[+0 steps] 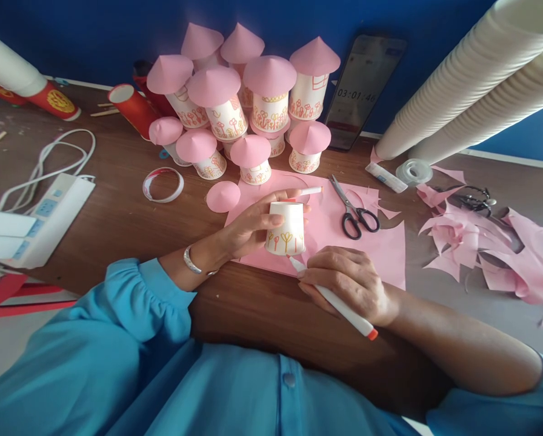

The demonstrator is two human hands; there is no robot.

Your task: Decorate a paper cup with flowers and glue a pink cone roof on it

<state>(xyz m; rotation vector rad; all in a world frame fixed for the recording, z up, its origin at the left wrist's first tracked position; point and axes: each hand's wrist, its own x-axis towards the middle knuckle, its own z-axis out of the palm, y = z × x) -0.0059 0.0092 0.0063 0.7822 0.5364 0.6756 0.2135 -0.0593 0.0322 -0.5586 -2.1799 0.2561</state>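
A small white paper cup (pixel 286 225), upside down, is held in my left hand (pixel 253 223), thumb on its front and fingers behind. Yellow and orange flowers are drawn around its lower edge. My right hand (pixel 351 281) grips a white marker (pixel 339 307) with an orange end; its tip is close to the cup's lower rim, and I cannot tell whether it touches. Beside my left fingers is a white and orange marker cap or pen (pixel 311 191). Under the hands lies a pink paper sheet (pixel 385 254), with black-handled scissors (pixel 351 209) on it.
Several decorated cups with pink cone roofs (pixel 270 75) stand at the back. A phone (pixel 365 91) leans by the wall, near tall stacks of paper cups (pixel 476 72). Pink scraps (pixel 462 233) and clear tape (pixel 414 172) lie right; a tape roll (pixel 163 184) and power strip (pixel 56 212) left.
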